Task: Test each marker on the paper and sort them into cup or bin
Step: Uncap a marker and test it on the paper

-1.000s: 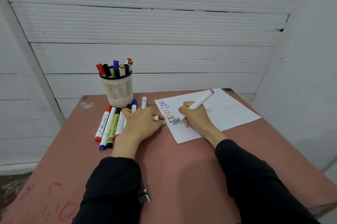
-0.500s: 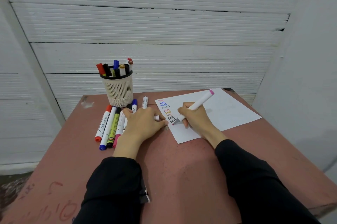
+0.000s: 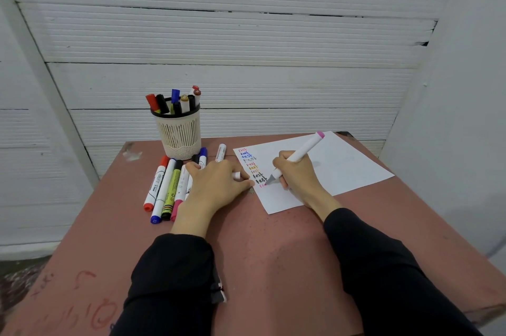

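On reddish table (image 3: pixel 273 253), right hand (image 3: pixel 298 174) grips pink-ended white marker (image 3: pixel 298 156); left hand (image 3: pixel 216 185) pinches its cap (image 3: pixel 236 175).

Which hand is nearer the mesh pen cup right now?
Left. The left hand rests over the loose markers just in front of the mesh pen cup; the right hand is farther right, writing on the paper with the pink marker.

Long black sleeves (image 3: pixel 175 278) down to both wrists, bare hands beyond the cuffs.
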A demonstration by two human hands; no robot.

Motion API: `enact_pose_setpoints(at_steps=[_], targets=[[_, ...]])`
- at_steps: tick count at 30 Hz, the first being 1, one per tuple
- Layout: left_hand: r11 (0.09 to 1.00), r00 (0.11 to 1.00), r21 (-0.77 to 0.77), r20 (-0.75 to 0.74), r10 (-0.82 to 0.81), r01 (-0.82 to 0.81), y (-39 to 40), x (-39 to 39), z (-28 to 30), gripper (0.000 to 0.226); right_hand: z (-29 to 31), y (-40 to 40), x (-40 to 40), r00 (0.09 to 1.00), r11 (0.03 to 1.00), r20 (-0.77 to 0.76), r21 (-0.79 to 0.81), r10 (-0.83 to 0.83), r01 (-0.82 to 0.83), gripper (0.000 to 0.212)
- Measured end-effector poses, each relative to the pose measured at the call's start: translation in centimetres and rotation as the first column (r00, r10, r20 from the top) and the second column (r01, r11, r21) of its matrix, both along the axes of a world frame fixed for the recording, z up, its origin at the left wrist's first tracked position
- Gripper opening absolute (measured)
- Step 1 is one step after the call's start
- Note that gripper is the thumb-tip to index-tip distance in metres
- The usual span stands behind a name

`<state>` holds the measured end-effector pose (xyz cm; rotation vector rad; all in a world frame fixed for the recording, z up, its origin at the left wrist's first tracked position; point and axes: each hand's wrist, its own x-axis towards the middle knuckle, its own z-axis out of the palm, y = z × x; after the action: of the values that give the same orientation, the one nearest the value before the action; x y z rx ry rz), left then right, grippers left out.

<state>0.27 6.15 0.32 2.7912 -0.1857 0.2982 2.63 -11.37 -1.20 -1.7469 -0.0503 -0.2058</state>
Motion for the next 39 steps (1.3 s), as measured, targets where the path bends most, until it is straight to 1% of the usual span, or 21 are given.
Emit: enact_pose_setpoints(at_steps=[3, 11, 15, 19, 22, 24, 25, 27, 29, 30, 32, 36, 38, 39], targets=[[1.000, 1.000, 0.009, -0.009, 0.011, -0.011, 0.1, 0.1, -0.1, 0.029, 0.0, 0.0, 0.0, 1.000, 1.000, 0.002, -0.010, -0.010, 0.010, 0.022], [0.999, 1.000, -0.032, 0.003, 0.001, -0.001, 0.1, 0.3, -0.2, 0.028, -0.1, -0.1, 0.2, 1.000, 1.000, 0.004, -0.008, -0.026, 0.026, 0.026], [0.999, 1.000, -0.033, 0.010, 0.005, -0.005, 0.1, 0.3, -0.3, 0.029, 0.0, -0.1, 0.4, 0.999, 0.999, -0.015, 0.019, -0.037, 0.037, 0.044], [1.000, 1.000, -0.028, 0.013, -0.002, 0.002, 0.0, 0.2, -0.2, 0.028, -0.1, 0.0, 0.2, 1.000, 0.999, -0.011, 0.031, -0.021, 0.022, 0.043], [1.000, 1.000, -0.006, 0.015, -0.007, 0.007, 0.0, 0.0, -0.1, 0.029, 0.0, -0.1, 0.3, 0.997, 0.997, -0.025, 0.041, -0.066, 0.067, 0.043], [1.000, 1.000, 0.006, 0.017, -0.005, 0.004, -0.1, 0.0, 0.0, 0.028, 0.3, -0.2, 0.2, 0.994, 0.990, -0.059, 0.101, -0.089, 0.094, 0.042], [1.000, 1.000, 0.004, 0.028, -0.002, 0.002, -0.1, 0.0, 0.1, 0.026, 0.6, -0.3, 0.1, 0.993, 0.982, -0.087, 0.164, -0.080, 0.093, 0.039], [1.000, 0.998, -0.013, 0.065, 0.000, 0.001, -0.2, 0.0, 0.3, 0.023, 1.2, -0.5, -0.1, 0.986, 0.943, -0.165, 0.331, 0.016, 0.040, 0.031], [0.999, 0.997, -0.048, 0.078, 0.002, 0.002, -0.3, 0.0, 0.3, 0.020, 1.5, -0.6, -0.3, 0.959, 0.870, -0.234, 0.492, 0.161, -0.027, 0.025], [0.999, 0.997, -0.054, 0.073, 0.004, 0.000, -0.3, 0.0, 0.3, 0.019, 1.6, -0.6, -0.3, 0.945, 0.837, -0.248, 0.545, 0.211, -0.044, 0.023], [0.999, 0.998, -0.042, 0.058, 0.006, -0.003, -0.2, 0.1, 0.2, 0.019, 1.7, -0.7, -0.2, 0.946, 0.812, -0.239, 0.583, 0.219, -0.041, 0.020], [1.000, 0.998, -0.020, 0.058, 0.015, -0.014, 0.3, 0.2, -0.1, 0.017, 2.0, -2.2, 0.2, 0.974, 0.794, -0.220, 0.601, 0.057, 0.089, 0.009], [1.000, 0.997, -0.021, 0.082, 0.014, -0.013, 0.2, 0.3, -0.1, 0.024, 1.9, -2.7, 0.3, 0.974, 0.804, -0.225, 0.578, -0.007, 0.139, 0.008], [0.999, 0.996, -0.051, 0.094, 0.013, -0.008, 0.0, 0.3, -0.1, 0.028, 1.8, -2.8, 0.3, 0.974, 0.814, -0.225, 0.566, -0.004, 0.134, 0.010]])
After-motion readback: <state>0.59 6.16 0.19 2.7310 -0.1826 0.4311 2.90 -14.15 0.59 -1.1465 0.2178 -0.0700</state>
